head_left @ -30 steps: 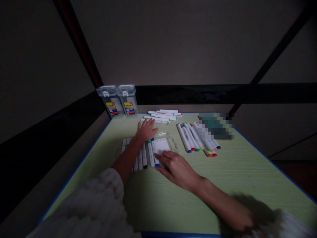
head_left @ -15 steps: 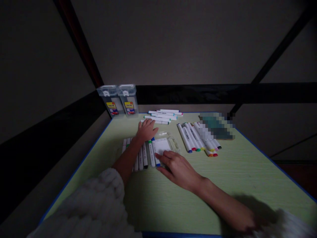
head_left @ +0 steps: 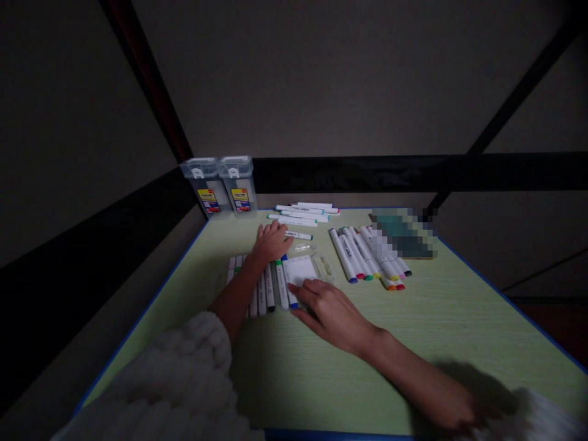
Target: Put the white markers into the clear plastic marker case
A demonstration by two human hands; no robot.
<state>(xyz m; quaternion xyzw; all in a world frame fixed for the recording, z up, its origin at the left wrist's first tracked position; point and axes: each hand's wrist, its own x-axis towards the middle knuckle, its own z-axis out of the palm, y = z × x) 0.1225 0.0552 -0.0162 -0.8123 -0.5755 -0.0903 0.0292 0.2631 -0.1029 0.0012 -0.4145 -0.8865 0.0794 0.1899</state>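
My left hand (head_left: pixel 272 242) reaches across the table, fingers bent over the left end of a white marker (head_left: pixel 299 236) with a dark green cap end. Its grip is partly hidden under the fingers. Below that arm, several white markers (head_left: pixel 281 286) stand side by side in a clear plastic case (head_left: pixel 324 264). My right hand (head_left: pixel 334 311) rests at the case's near side. Its index fingertip touches a blue-capped marker (head_left: pixel 290 283), the thumb lies stretched out near that marker's lower end, and the fingers are apart. A white insert (head_left: pixel 301 269) shows inside the case.
Several loose markers (head_left: pixel 305 212) lie at the table's far edge. Another pile of markers (head_left: pixel 362 254) with mixed cap colours sits to the right, beside a pixelated dark green board (head_left: pixel 404 236). Two clear lidded boxes (head_left: pixel 236 187) stand at the back left, against the wall.
The dark green-ended marker under my left hand has come slightly nearer to me, away from the loose group behind it. My right hand has stayed in place.
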